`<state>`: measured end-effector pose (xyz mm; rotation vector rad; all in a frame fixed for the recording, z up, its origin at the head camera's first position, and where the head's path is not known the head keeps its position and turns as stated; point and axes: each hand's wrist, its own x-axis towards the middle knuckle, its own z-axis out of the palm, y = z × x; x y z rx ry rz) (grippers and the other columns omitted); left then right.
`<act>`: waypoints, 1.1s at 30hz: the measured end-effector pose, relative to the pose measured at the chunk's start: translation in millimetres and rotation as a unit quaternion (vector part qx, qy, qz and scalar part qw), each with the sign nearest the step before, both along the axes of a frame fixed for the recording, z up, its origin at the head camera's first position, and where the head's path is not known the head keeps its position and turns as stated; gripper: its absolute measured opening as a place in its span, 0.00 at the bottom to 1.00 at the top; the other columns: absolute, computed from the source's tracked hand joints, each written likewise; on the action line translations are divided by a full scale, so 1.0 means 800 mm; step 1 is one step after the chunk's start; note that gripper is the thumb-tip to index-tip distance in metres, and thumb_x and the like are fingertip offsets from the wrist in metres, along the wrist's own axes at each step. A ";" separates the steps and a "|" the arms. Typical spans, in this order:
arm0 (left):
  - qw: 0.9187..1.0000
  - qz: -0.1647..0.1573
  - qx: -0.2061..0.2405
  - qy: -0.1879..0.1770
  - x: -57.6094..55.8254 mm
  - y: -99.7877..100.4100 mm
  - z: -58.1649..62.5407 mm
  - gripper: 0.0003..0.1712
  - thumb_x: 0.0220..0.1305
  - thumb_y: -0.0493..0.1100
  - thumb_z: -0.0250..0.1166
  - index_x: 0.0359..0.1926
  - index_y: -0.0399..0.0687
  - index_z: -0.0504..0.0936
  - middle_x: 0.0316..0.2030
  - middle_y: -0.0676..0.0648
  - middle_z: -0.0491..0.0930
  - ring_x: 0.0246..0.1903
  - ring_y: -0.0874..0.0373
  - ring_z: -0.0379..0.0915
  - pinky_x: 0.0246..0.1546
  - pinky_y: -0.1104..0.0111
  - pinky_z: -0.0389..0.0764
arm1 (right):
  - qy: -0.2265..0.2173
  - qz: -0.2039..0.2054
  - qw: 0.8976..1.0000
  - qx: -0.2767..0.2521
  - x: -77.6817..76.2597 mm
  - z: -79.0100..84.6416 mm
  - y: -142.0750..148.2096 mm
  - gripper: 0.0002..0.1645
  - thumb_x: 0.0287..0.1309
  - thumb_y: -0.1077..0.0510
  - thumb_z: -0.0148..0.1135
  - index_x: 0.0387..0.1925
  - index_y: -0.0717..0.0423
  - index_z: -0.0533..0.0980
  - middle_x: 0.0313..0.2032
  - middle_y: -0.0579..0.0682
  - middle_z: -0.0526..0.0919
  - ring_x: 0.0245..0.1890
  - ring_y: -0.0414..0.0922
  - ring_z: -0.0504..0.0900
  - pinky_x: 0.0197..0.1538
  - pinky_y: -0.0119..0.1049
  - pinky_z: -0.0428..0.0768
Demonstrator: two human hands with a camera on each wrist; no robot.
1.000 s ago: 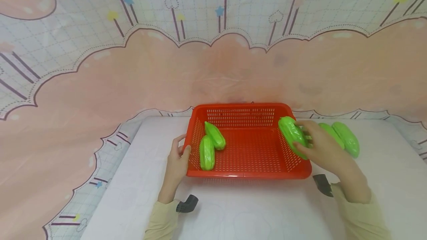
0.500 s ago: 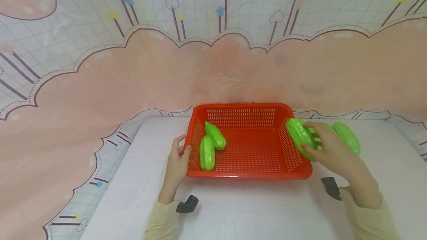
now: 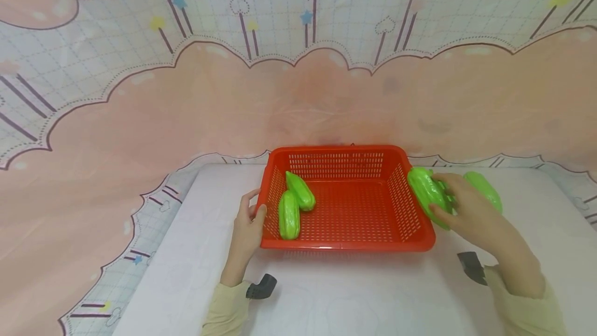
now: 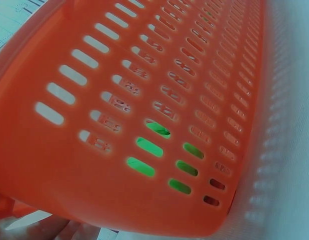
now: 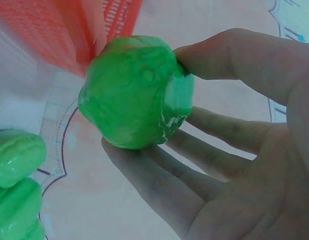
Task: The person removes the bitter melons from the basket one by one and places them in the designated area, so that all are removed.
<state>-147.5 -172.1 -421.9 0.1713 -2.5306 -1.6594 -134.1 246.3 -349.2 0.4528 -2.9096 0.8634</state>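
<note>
A shallow red plastic basket [image 3: 345,211] with slotted walls stands on the table. My left hand [image 3: 247,226] grips its left rim, thumb on top; in the left wrist view the fingers [image 4: 49,227] show at the bottom left. Inside, against the left wall, lie two glossy green ridged vegetables, one upright in view [image 3: 289,215] and one slanted [image 3: 300,191]. My right hand [image 3: 468,211] holds another green ridged vegetable [image 3: 425,190] between thumb and fingers at the basket's right rim. In the right wrist view its rounded end [image 5: 132,95] faces the camera.
On the table to the right lies a further green vegetable [image 3: 485,191], partly behind my right hand. The right wrist view shows green vegetables [image 5: 17,157] stacked at lower left. A patterned cloth [image 3: 298,102] hangs behind the white table [image 3: 345,299].
My right hand has shifted right and slightly toward me, carrying the green vegetable from above the basket's right wall to its outer edge. My left hand and the basket stay put.
</note>
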 end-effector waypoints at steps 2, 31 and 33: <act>1.000 -0.002 0.001 0.001 0.000 0.000 0.000 0.26 0.75 0.41 0.51 0.71 0.51 0.61 0.53 0.33 0.80 0.48 0.42 0.81 0.46 0.51 0.84 | -0.001 -0.001 1.000 0.004 0.001 0.000 0.002 0.38 0.58 0.63 0.66 0.66 0.70 0.61 0.58 0.69 0.69 0.50 0.63 0.75 0.49 0.61 0.79; 1.000 -0.002 0.006 0.004 -0.003 0.000 -0.002 0.26 0.75 0.41 0.51 0.71 0.51 0.62 0.51 0.33 0.81 0.46 0.41 0.82 0.44 0.52 0.85 | -0.026 -0.005 1.000 0.000 0.007 -0.028 0.036 0.42 0.54 0.67 0.67 0.67 0.75 0.58 0.61 0.74 0.67 0.51 0.66 0.75 0.49 0.61 0.79; 1.000 -0.002 0.004 0.006 -0.002 0.000 -0.001 0.26 0.75 0.41 0.51 0.71 0.51 0.62 0.51 0.33 0.81 0.46 0.41 0.82 0.44 0.52 0.85 | -0.026 -0.007 1.000 0.003 0.008 -0.031 0.038 0.42 0.54 0.66 0.67 0.66 0.75 0.59 0.60 0.74 0.67 0.50 0.67 0.75 0.48 0.62 0.79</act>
